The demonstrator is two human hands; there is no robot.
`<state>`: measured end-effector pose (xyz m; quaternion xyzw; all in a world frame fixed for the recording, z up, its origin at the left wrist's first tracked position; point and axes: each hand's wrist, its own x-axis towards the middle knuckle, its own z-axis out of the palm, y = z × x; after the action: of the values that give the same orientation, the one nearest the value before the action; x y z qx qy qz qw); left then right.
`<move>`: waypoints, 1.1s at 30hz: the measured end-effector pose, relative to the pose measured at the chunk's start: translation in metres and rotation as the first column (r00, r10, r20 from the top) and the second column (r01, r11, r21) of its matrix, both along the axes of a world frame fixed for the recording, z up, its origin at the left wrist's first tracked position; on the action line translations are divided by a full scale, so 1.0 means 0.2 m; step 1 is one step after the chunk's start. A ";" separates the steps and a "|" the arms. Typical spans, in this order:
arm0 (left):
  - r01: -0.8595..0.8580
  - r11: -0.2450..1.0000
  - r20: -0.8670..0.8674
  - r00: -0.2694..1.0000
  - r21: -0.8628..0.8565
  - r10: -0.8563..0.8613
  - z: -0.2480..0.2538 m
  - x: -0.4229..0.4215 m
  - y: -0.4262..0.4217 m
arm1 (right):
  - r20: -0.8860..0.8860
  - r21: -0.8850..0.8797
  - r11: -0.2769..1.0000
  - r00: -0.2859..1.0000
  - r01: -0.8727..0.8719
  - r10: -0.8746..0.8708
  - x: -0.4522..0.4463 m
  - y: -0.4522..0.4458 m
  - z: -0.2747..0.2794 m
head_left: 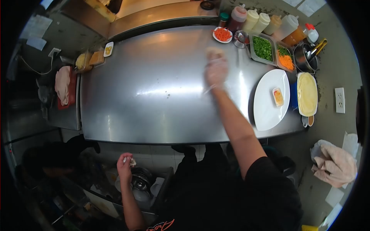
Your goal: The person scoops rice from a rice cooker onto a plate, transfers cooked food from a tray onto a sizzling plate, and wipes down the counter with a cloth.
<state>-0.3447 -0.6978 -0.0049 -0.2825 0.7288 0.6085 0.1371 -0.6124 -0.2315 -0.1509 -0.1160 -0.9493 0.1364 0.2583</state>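
Note:
My right hand (216,71) reaches out over the steel table (154,107), palm side down, in what looks like a thin clear glove. Motion smears its fingers, so their pose and anything under them are unclear. Small dark specks lie on the steel left of it. Down at the lower left, off the table's front edge, my left hand (124,161) is closed around a small whitish thing (133,162) too small to name.
A white plate (266,109) bears a small dish (278,97). Behind stand a red-strip dish (222,35), sauce bottles (251,19) and a greens tub (263,48). At left are a food tub (83,61) and red tray (72,90). Metal bowls (140,183) sit below.

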 end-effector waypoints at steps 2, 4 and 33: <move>-0.099 0.988 -0.045 0.993 0.122 0.105 -0.08 0.07 -0.20 | 0.063 -0.050 0.954 0.952 -0.295 0.298 0.25 -0.65 0.00; -0.128 0.956 -0.106 0.981 0.264 0.161 -0.16 -0.02 -0.25 | 0.123 0.006 0.794 0.788 -0.608 0.603 0.60 -1.28 0.15; -0.629 0.755 0.259 0.772 0.186 0.580 -0.32 -0.02 -0.90 | 0.137 -0.018 0.740 0.731 -0.673 0.668 -1.32 -1.76 -0.09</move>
<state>-0.3485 -0.8774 -0.0683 -0.5380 0.4946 0.6816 0.0355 -0.8767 -0.5838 -0.1692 0.2292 -0.9445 0.1968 0.1292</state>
